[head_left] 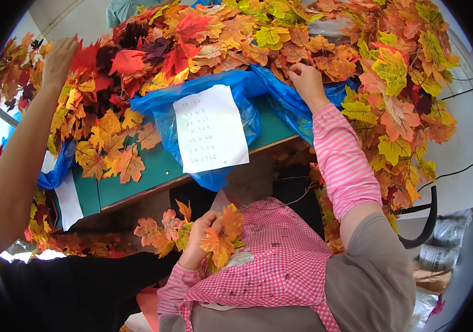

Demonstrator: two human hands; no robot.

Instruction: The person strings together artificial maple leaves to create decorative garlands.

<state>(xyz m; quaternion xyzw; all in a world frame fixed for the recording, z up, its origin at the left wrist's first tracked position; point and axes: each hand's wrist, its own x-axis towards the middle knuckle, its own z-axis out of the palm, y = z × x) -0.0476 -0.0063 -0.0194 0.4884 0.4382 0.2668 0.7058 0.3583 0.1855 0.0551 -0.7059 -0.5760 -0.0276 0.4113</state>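
Observation:
Close to my body, my left hand (199, 239) is closed around a bunch of artificial maple leaves (219, 247) in orange, yellow and pale pink. Leaves stick out on both sides of the fist, hiding the stems. Farther forward, my right hand (307, 84) reaches over blue plastic to the near edge of a heap of artificial maple leaves (231, 44). Its thumb and forefinger are pinched together at orange leaves; what lies between them is too small to make out.
A handwritten white sheet (211, 127) lies on a blue plastic bag (159, 110) at the green table's (131, 185) edge. At left, another person's hand (59, 58) touches the heap. Hanging leaves (397, 110) line the right side, beside a black curved bar (427, 224) and wrapped packages (438, 243).

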